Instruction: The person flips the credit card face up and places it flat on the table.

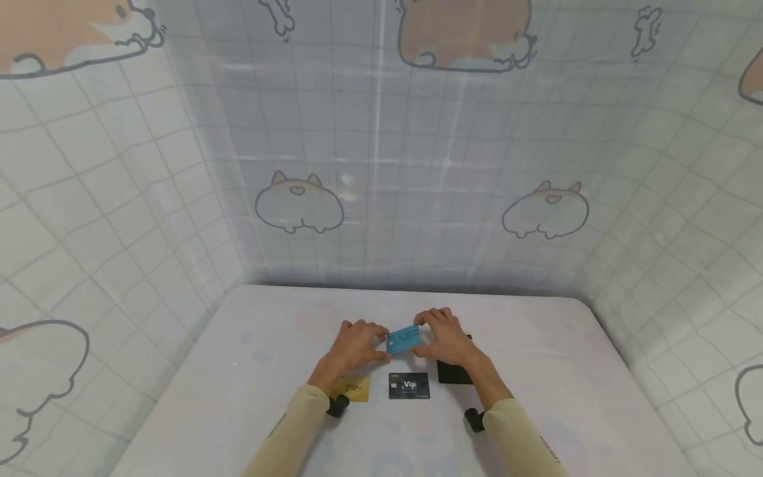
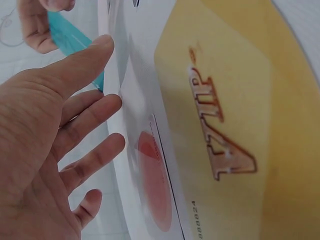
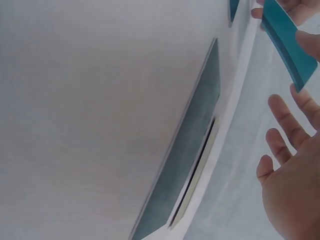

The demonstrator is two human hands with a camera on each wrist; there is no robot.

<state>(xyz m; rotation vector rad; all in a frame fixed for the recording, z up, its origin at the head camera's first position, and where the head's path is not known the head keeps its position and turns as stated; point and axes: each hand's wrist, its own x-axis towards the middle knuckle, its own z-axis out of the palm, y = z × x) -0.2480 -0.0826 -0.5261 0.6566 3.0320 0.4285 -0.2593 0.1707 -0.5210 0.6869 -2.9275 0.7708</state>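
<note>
A blue card (image 1: 403, 339) with VIP lettering is held up slightly tilted over the table, between both hands. My left hand (image 1: 356, 344) pinches its left end with thumb and index finger. At the right end, my right hand (image 1: 444, 338) grips the card's edges between thumb and fingertips. In the right wrist view the card (image 3: 290, 47) looks slightly bowed, and the right hand's (image 3: 295, 185) other fingers are spread. A black Vip card (image 1: 408, 385) lies below it. Under the left forearm is a gold card (image 1: 357, 389), partly covered.
A black flat object (image 1: 454, 373) lies partly under the right wrist; its kind is unclear. In the right wrist view, a thin pale-edged layer (image 3: 195, 172) shows beside a dark flat sheet (image 3: 182, 150). The white table (image 1: 268, 311) meets a patterned curtain (image 1: 381, 252) behind.
</note>
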